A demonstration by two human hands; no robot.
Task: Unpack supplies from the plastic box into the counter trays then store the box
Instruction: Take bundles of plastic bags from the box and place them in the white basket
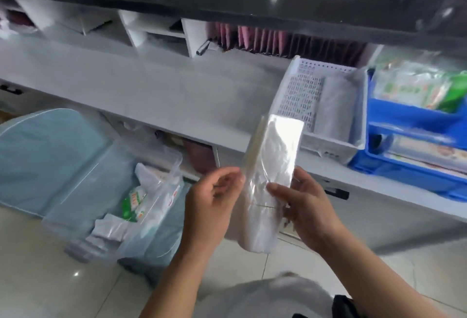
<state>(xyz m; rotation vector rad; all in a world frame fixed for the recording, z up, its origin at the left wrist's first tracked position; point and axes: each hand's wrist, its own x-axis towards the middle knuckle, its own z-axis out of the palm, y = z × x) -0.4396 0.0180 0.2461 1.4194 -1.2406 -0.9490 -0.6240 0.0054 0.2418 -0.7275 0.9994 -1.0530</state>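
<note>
I hold a long stack of clear plastic bags [271,166] upright in front of the counter edge. My right hand [307,206] grips its lower right side with the thumb on the front. My left hand [212,204] pinches its left edge. The clear plastic box [75,216] sits on a light blue chair at lower left, with several packets in green and white wrapping inside. A white perforated tray [298,100] on the counter holds a grey roll of bags. To its right stands a blue tray [409,168] with packaged supplies.
The white counter [151,90] runs across the middle, with white cubby shelves and pink folders behind it under a dark shelf. Drawers with black handles sit below the counter. A light blue chair [50,153] stands on the tiled floor at left.
</note>
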